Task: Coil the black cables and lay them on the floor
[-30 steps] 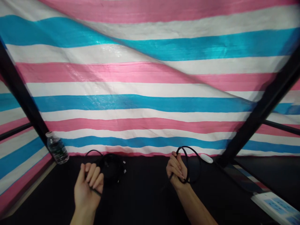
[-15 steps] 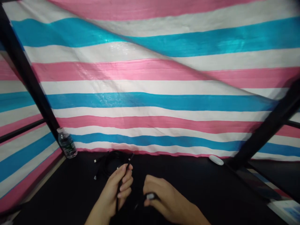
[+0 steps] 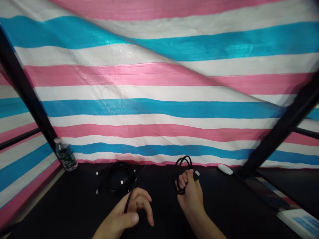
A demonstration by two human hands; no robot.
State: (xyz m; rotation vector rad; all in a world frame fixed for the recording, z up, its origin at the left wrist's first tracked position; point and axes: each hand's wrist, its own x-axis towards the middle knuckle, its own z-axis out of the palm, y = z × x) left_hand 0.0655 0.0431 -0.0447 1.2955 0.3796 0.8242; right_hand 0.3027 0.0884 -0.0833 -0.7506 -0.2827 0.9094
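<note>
My right hand (image 3: 190, 191) is closed around a coiled black USB cable (image 3: 184, 159), whose loops rise above the fist. A pale connector at its end sticks out to the right of the thumb. Nearer to me on the left, my left hand (image 3: 134, 210) has loosely curled fingers, with thumb and forefinger apart. A thin black strip (image 3: 128, 201) runs through it, between the thumb's base and the fingers; its exact kind is unclear. Just beyond this hand, a bundle of black cables (image 3: 107, 179) with whitish plugs lies coiled on the black table (image 3: 159, 212).
A clear water bottle (image 3: 66, 155) stands at the back left beside a black frame post (image 3: 27, 89). At the back right lies a white oval object (image 3: 225, 169). A white box-like item (image 3: 299, 219) is at the lower right. A striped sheet (image 3: 159, 109) hangs behind.
My right hand has moved up and to the right, and the cable loops now show above it. My left hand has loosened its fingers and turned, the black strip still in it.
</note>
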